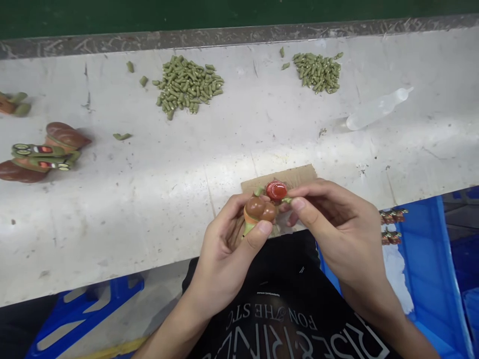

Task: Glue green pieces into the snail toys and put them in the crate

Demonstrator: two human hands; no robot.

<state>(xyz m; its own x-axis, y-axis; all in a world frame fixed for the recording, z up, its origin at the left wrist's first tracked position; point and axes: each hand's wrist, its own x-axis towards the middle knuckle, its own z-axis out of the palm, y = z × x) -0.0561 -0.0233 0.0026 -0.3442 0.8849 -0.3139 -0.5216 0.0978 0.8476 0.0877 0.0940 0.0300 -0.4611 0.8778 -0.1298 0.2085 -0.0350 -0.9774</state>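
My left hand [232, 244] is closed around a small figurine [256, 207] with two rounded brown lobes, an orange band and green parts. Between the thumb and fingertips of my right hand [337, 224] is a small green piece [286, 200], close to the figurine's right side. A small round dish of glossy red stuff [276, 190] lies just beyond the fingertips, on or above a piece of brown cardboard [295, 174]. My fingers hide part of the figurine and most of the green piece.
Two piles of small green pieces, a larger one [189, 85] and a smaller one [318, 72], lie toward the back. A clear plastic dropper bottle [377, 109] rests at the right. More figurines [45, 154] lie at the left. Below the table edge, a blue bin [426, 249] holds several figurines.
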